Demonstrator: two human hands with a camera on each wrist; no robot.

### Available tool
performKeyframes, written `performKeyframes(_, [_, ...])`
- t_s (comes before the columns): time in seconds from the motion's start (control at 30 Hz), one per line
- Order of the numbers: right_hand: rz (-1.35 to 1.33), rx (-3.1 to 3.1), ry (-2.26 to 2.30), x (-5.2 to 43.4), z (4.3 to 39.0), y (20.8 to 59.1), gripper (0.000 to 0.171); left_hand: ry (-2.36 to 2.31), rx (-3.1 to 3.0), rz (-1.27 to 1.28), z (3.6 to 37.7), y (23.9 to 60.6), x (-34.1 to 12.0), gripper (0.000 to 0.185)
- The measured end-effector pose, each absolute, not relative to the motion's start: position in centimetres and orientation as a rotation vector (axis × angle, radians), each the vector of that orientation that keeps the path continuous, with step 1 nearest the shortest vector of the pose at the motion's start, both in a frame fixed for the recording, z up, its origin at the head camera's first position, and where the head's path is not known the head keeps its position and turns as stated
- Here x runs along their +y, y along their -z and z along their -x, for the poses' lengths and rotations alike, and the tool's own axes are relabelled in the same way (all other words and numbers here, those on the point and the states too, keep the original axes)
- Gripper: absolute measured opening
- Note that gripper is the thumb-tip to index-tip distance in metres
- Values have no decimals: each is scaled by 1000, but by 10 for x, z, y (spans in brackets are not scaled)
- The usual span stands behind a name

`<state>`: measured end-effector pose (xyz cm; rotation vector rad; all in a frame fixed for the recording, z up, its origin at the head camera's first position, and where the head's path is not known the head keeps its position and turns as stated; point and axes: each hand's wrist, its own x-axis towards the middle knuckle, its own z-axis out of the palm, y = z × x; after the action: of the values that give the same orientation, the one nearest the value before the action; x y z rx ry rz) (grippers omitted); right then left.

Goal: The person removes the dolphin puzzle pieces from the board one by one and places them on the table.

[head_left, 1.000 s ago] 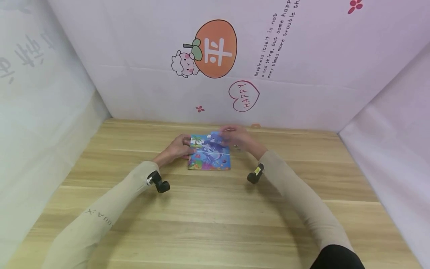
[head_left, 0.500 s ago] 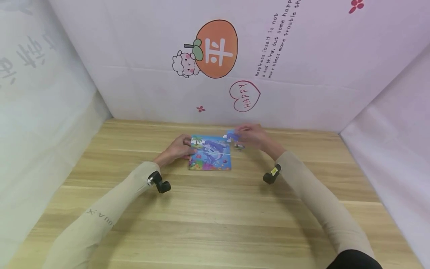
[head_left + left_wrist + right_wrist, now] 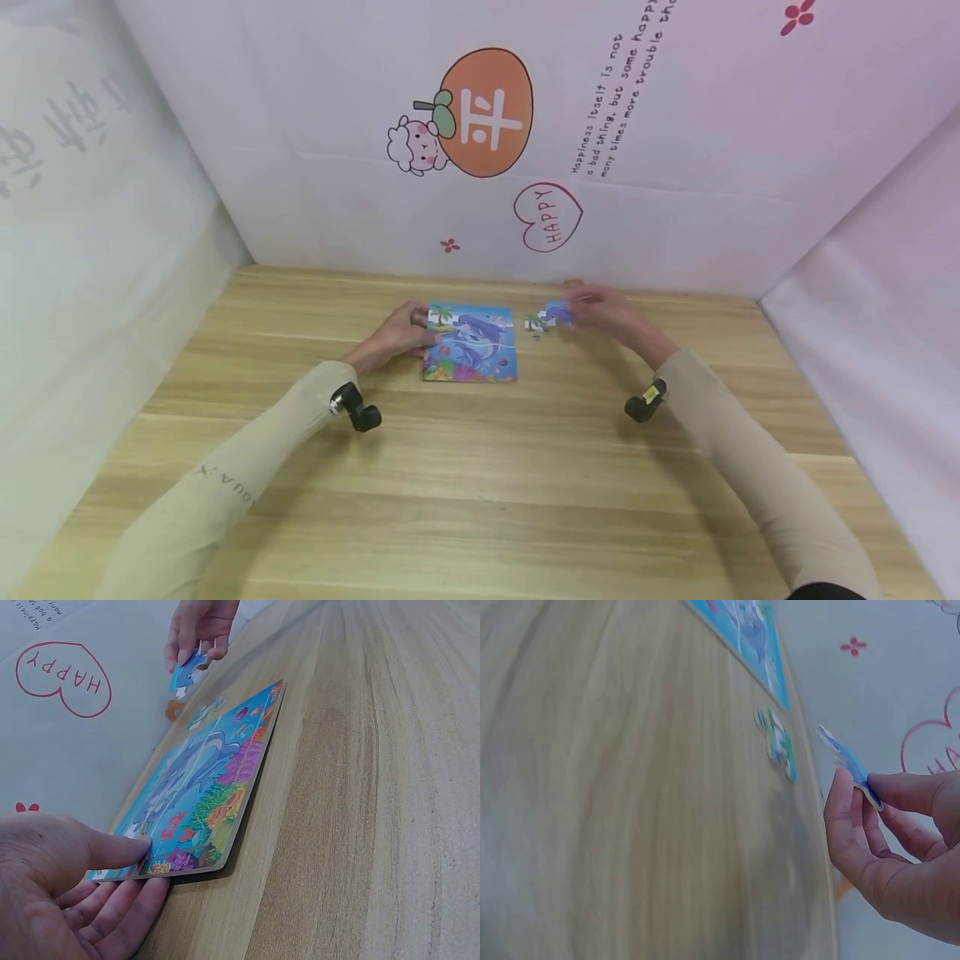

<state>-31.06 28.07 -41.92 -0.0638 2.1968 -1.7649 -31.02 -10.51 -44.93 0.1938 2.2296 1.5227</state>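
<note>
Puzzle board (image 3: pixel 470 342) lies flat on the wooden table (image 3: pixel 480 483) in front of me, and my left hand (image 3: pixel 397 332) steadies its left edge, thumb on top and fingers curled under the rim. My right hand (image 3: pixel 603 314) pinches a blue piece (image 3: pixel 557 314) between thumb and fingertips, held just above the table to the right of the board. Another loose piece (image 3: pixel 534 323) lies on the table just beside the board, under the one I hold. To do this well, I judge I should keep the pinch light, hold the board firmly, and set the blue piece down flat, clear of its neighbour.
</note>
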Motion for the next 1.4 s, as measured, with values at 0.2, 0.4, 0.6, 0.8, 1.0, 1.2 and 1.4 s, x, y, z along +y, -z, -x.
performKeyframes(0.2, [48, 2338, 1595, 295, 310, 417, 38, -1520, 2238, -162, 309, 449, -104, 72])
performKeyframes(0.4, [117, 2461, 1436, 302, 308, 425, 30, -1516, 2248, -150, 308, 449, -104, 69])
performKeyframes(0.6, [197, 2711, 1287, 302, 308, 439, 19, -1520, 2244, -165, 309, 449, -104, 70])
performKeyframes(0.8, [171, 2871, 1166, 294, 308, 446, 11, -1519, 2246, -162, 308, 448, -104, 70])
performKeyframes(1.0, [141, 2933, 1099, 288, 303, 446, 10, -1499, 2262, -156, 309, 448, -103, 72])
performKeyframes(1.2, [130, 2968, 1055, 286, 298, 448, 13, -1496, 2261, -160, 309, 449, -103, 71])
performKeyframes(1.4, [132, 2982, 1061, 289, 299, 449, 16, -1498, 2260, -159, 308, 448, -102, 72])
